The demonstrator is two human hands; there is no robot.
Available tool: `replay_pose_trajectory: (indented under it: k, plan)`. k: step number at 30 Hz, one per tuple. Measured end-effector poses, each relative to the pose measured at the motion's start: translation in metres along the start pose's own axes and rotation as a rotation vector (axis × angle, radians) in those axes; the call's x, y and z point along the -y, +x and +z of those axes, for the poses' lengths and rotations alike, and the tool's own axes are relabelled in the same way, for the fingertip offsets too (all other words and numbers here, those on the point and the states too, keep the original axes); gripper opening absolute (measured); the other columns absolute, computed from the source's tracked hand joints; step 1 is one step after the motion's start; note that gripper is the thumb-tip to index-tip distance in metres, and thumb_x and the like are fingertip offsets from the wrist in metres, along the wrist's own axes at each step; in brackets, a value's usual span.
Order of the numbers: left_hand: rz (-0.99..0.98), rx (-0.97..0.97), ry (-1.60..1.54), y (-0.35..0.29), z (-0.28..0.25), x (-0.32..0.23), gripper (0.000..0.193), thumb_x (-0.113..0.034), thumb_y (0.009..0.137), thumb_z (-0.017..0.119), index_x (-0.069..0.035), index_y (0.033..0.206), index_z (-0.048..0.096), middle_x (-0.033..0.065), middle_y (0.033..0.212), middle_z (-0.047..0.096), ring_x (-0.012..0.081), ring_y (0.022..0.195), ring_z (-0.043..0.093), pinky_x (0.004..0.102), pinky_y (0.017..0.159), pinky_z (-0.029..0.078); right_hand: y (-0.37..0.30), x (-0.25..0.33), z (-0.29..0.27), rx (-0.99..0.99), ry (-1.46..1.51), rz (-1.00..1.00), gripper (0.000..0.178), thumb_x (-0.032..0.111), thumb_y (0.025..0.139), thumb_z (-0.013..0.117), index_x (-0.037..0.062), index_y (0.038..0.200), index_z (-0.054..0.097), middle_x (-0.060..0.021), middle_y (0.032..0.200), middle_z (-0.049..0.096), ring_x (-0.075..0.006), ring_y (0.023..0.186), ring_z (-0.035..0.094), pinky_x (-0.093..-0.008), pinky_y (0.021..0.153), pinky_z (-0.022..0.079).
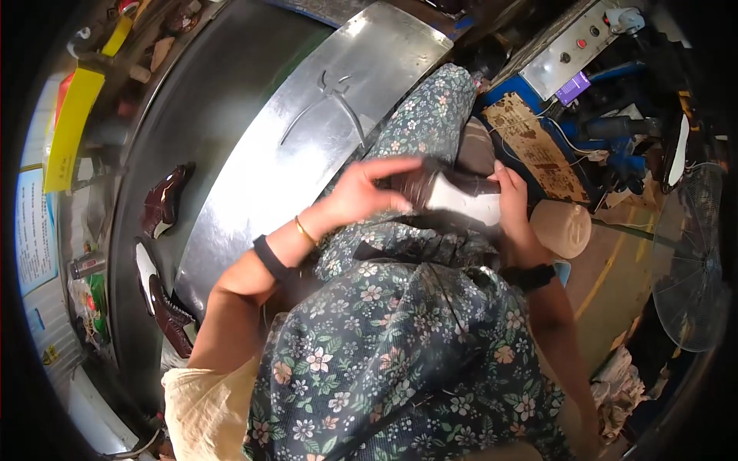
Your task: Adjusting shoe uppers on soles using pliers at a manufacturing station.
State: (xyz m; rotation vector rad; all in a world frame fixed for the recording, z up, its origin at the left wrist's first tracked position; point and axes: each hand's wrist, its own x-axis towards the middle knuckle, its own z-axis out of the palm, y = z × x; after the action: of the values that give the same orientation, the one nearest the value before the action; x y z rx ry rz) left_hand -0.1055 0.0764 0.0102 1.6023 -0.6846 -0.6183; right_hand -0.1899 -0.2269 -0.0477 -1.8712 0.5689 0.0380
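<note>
Above my lap I hold a dark brown shoe (pixel 461 201) with a white bottom, tilted on its side. My left hand (pixel 350 196) has its thumb and fingers on either side of the shoe's dark, blurred left end. At the other end, the fingers of my right hand (pixel 513 198) are closed around the shoe. Just beyond it is a brown rounded thing with pale stripes (pixel 477 146), whose kind I cannot make out. Metal pincers (pixel 335 98) with spread handles lie on a shiny metal sheet (pixel 246 161), away from both hands.
Dark red and white shoes (pixel 164 201) lie on a dark belt-like surface (pixel 211 84) to the left. At the right are a tan cylinder (pixel 561 228), a round wire fan guard (pixel 688 261) and a blue machine frame (pixel 530 100). A button panel (pixel 582 44) stands at the far right.
</note>
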Motion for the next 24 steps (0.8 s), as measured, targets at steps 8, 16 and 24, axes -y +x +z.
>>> replay_pose_trajectory:
  k: [8, 16, 24]
  plan:
    - [0.131, 0.017, -0.816, 0.047, 0.001, -0.072, 0.043, -0.044, 0.093, 0.055, -0.006, 0.113, 0.051, 0.0148, 0.108, 0.062, 0.0242, 0.1, 0.062, 0.0351, 0.089, 0.05, -0.04, 0.111, 0.052, 0.281, 0.488, -0.314, 0.062, 0.048, 0.101, 0.039, -0.0028, 0.136, 0.038, -0.0114, 0.131, 0.047, -0.0187, 0.123, 0.043, -0.0324, 0.107, 0.031]
    - [0.437, -0.258, 0.161, -0.03, 0.032, -0.098, 0.067, -0.041, 0.08, 0.069, -0.004, 0.133, 0.05, 0.0187, 0.137, 0.047, 0.0381, 0.133, 0.037, 0.0524, 0.112, 0.021, -0.084, 0.147, 0.041, 0.839, 0.354, -0.725, 0.106, 0.067, 0.072, 0.07, -0.0057, 0.138, 0.032, -0.0177, 0.133, 0.042, -0.0275, 0.123, 0.044, -0.0385, 0.105, 0.034]
    - [0.327, -0.177, -0.174, -0.021, 0.039, -0.091, 0.034, -0.022, 0.092, 0.056, -0.003, 0.12, 0.056, 0.0155, 0.128, 0.053, 0.0275, 0.122, 0.048, 0.0413, 0.106, 0.034, -0.082, 0.153, 0.043, 0.666, 0.363, -0.663, 0.066, 0.038, 0.088, 0.062, -0.005, 0.133, 0.04, -0.0136, 0.125, 0.049, -0.0233, 0.116, 0.048, -0.0355, 0.099, 0.037]
